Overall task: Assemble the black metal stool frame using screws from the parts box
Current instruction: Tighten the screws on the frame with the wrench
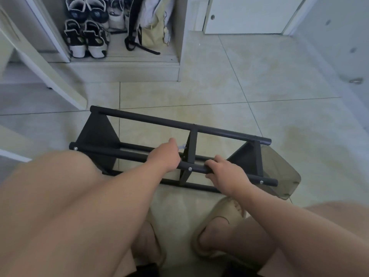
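Fingers (212, 163) of the right hand (225, 173) were wrapped over the near rail (119, 154) of the black stool frame (179, 124), which lay on the tiled floor (259, 86) before the seated person's knees, as I followed on the head camera feed. The left hand (166, 156) was closed round a small pale object (182, 146) just beside the centre brace (192, 144); I could not tell whether it was a hex key or a screw packet. A screw head (189, 168) already sat in the rail where the brace met it, between the two hands. A smoky translucent box (283, 172) lay at the frame's right end, partly behind it. By my reading the brace joint was being fastened. I would have kept the right hand's grip firm so the rail could not roll, squared up the holes and started the thread gently before tightening.
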A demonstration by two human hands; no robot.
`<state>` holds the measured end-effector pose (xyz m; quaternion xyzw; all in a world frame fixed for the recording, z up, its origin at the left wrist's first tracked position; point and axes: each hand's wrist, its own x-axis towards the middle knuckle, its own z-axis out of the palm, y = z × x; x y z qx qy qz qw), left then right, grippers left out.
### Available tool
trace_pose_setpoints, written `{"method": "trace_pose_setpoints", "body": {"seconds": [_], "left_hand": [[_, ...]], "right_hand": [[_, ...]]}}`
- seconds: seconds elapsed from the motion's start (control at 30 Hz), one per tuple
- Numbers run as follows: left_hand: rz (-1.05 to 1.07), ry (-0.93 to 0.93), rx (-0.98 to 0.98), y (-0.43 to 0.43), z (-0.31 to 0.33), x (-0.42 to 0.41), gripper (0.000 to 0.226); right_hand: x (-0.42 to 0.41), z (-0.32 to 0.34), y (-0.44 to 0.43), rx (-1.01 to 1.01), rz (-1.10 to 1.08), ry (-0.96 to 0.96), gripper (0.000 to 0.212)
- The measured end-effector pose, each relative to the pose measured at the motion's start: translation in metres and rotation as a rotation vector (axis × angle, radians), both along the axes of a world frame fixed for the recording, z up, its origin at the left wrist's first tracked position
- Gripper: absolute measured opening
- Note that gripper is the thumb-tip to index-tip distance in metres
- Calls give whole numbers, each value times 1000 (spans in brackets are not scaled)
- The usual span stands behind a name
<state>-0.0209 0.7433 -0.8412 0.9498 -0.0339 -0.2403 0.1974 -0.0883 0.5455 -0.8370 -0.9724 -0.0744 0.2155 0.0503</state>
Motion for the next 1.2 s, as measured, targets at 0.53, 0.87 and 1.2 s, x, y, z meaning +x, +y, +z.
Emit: {"method": "trace_pose_setpoints", "body": {"seconds": [0.53, 0.87, 1.2], "left_hand": [[66, 123, -77, 12, -13, -8, 9], [57, 236, -137, 17, -28, -8, 13], [56, 166, -201, 20, -35, -12, 12]], "right_hand": [[36, -7, 3, -45, 295, -85, 132], [40, -28, 2, -23, 354, -86, 129], [39, -30, 2, 1, 313, -50, 129]]}}
